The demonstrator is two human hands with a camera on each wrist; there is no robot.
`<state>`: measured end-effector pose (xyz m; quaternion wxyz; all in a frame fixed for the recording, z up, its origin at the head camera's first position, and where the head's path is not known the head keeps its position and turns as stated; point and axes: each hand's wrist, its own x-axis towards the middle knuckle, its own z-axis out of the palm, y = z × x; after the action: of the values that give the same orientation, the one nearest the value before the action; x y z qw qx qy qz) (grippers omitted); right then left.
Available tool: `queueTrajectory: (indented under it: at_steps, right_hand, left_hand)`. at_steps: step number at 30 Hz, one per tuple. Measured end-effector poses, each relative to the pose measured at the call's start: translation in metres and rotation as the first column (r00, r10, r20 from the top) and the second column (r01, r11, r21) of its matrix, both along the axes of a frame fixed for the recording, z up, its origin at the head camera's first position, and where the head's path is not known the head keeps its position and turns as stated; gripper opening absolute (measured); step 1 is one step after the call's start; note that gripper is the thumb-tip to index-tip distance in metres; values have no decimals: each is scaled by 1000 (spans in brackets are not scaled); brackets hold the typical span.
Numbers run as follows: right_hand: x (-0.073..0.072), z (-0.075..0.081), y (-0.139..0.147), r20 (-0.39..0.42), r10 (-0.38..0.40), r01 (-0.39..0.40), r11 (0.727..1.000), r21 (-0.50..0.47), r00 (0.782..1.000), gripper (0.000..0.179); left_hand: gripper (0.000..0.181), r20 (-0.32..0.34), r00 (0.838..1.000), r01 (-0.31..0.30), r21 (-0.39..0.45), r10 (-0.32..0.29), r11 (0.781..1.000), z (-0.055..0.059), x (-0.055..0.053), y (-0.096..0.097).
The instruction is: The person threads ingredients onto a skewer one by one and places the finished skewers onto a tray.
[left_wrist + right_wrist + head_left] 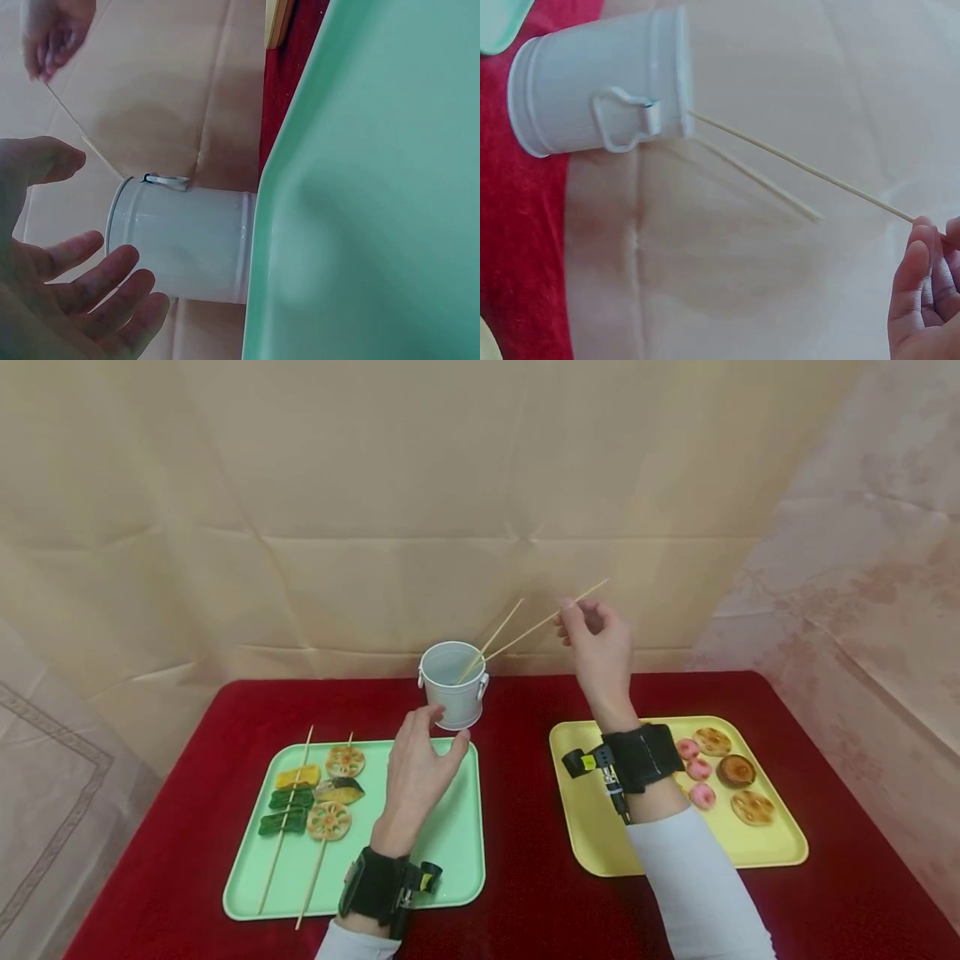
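My right hand pinches a thin wooden skewer near its upper end; the lower end reaches the rim of a white metal bucket. A second skewer leans out of that bucket, as the right wrist view also shows beside the bucket's handle. In front of the bucket, my left hand hovers over the green tray with fingers spread and nothing held. The left wrist view shows its relaxed fingers near the bucket's side.
On the green tray's left lie two loaded skewers, one with green vegetable pieces, one with lotus root slices. A yellow tray at right carries pink rings, lotus slices and a brown mushroom-like piece. A curtain hangs behind the red-covered table.
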<state>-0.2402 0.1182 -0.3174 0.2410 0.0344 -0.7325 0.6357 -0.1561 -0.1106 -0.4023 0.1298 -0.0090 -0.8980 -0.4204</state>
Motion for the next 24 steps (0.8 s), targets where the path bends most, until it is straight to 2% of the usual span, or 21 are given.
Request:
queueTrajectory:
  at_steps: [3, 6, 8, 11, 14, 16, 20, 24]
  right_hand:
    - [19, 1, 9, -46, -12, 9, 999, -54, 999, 28]
    - [39, -1, 16, -37, -28, 24, 993, -111, 999, 24]
    - [51, -6, 18, -15, -12, 9, 987, -163, 1000, 19]
    - [66, -18, 18, 35, 64, -54, 973, -225, 997, 13]
    - [78, -30, 15, 101, 177, -146, 956, -254, 979, 11]
    - [85, -37, 13, 147, 253, -209, 942, -261, 956, 13]
    - [97, -47, 6, 218, 368, -302, 910, -284, 904, 19]
    - [104, -58, -2, 263, 433, -335, 877, -346, 862, 20]
  left_hand:
    - [54, -1, 1000, 6, 10, -6, 1000, 0, 0, -1]
    - [50, -19, 1000, 18, 38, -17, 999, 2, 0, -1]
    - [47, -38, 999, 29, 71, -26, 997, 4, 0, -2]
    - [43, -58, 997, 51, 136, -44, 989, 8, 0, -3]
    - [40, -49, 996, 77, 224, -68, 972, 11, 0, -1]
    - [39, -27, 996, 89, 293, -85, 952, 13, 1, 0]
    - [38, 27, 991, 108, 443, -134, 890, 16, 4, 4]
    - [42, 77, 970, 151, 555, -231, 818, 17, 5, 8]
